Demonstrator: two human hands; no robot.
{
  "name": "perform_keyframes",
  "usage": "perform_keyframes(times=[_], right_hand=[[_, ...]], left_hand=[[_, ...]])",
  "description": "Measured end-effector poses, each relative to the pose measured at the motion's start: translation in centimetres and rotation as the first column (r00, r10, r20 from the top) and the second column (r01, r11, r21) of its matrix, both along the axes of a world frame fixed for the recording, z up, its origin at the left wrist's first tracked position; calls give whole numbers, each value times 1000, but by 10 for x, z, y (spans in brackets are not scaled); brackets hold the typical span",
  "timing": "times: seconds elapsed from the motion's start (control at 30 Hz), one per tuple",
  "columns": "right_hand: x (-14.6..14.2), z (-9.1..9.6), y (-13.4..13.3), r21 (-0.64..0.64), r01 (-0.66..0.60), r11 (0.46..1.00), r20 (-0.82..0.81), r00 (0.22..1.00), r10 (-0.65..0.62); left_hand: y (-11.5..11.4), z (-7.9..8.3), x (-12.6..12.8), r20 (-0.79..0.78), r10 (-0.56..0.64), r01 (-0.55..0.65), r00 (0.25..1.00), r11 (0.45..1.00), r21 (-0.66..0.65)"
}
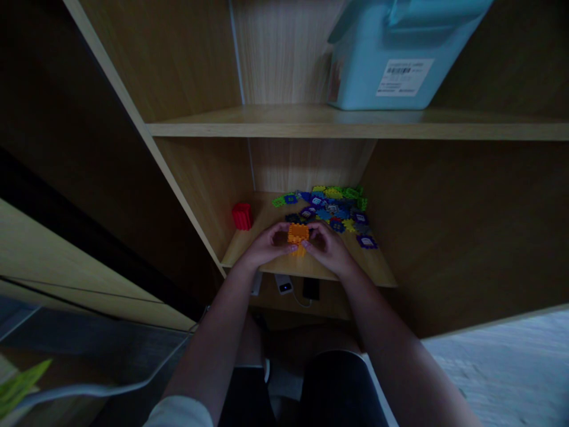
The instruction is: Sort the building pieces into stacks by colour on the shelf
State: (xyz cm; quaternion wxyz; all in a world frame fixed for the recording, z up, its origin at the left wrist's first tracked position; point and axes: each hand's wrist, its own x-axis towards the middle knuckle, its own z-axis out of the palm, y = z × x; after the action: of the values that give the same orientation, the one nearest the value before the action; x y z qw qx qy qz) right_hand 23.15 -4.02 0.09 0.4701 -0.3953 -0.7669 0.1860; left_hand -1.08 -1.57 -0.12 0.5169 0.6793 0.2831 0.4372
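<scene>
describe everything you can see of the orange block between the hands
The orange block is small and bright, apparently plastic, with notched, toothed edges and a squarish upper face. More orange toothed parts show below that face. The left hand and right hand grip it from either side, over the front of the wooden shelf. Whether it touches the shelf is unclear.

Orange interlocking pieces (298, 233) between both hands (268, 245)
</scene>
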Motion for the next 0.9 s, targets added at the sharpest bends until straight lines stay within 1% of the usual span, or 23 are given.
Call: perform_keyframes(times=[0.1, 0.17, 0.3, 0.4, 0.5, 0.6, 0.77, 0.9], right_hand=[[-1, 1, -1, 0, 5, 1000, 0, 1000, -5], [-1, 1, -2, 0, 14, 1000, -3, 1000, -14], [-1, 2, -3, -18, 27, 999, -14, 1000, -27], [1, 2, -4, -36, 19, 999, -31, 999, -20], [2, 3, -5, -49, -5, 999, -57, 998, 2], [2, 2, -5, -63, -23, 998, -69, 997, 19], [1, -3, -2, -43, -29, 999, -67, 997, 26], [-1, -5, -1, -41, -36, 998, -70, 997, 33]], left_hand=[[0, 0, -1, -2, 16, -16, 1000, 1000, 19], [1, 2, -2, 20, 49, -50, 999, 998, 46], [1, 5, -4, 10, 205, -205, 979, 976, 73], [0, 8, -5, -31, 264, -262, 964, 963, 57], [-2, 11, -6, -71, 261, -258, 963, 965, 54], [-5, 13, -6, -98, 229, -224, 968, 973, 61], [-6, 14, -7, -100, 198, -191, 975, 979, 77], [-5, 13, -6, -102, 190, -185, 976, 981, 62]])
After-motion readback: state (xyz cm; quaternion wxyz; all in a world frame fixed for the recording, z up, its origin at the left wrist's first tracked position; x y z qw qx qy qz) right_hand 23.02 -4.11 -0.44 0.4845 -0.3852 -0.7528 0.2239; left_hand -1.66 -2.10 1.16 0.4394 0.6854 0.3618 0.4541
